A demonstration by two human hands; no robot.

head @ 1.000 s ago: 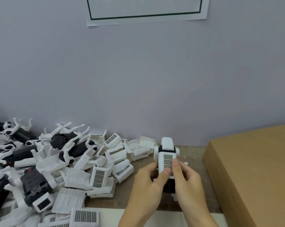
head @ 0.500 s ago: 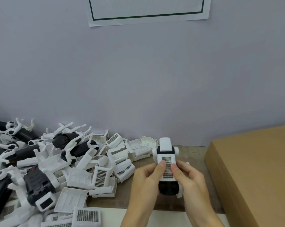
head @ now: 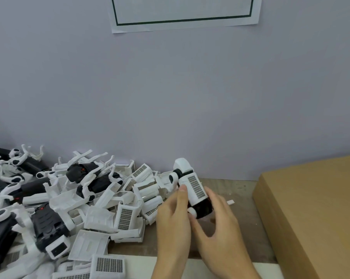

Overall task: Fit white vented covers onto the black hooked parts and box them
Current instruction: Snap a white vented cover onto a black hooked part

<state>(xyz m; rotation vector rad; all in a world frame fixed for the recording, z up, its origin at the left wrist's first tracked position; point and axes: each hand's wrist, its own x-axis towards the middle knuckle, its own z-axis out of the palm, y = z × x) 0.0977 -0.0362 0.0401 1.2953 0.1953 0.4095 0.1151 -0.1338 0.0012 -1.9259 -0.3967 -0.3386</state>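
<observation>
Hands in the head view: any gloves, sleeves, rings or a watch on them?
None visible. The left hand and right hand are both bare, with no gloves, rings or watch. The wrists and forearms are uncovered down to the bottom edge of the picture, so no sleeve shows. Fingernails are short and unpainted.

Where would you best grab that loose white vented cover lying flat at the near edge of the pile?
Probably by its two long side edges, coming straight down from above. The vented cover lies flat with its grille face up, near the table edge and on top of its neighbours, so the sides look reachable; the grille face itself offers nothing to pinch.
</observation>
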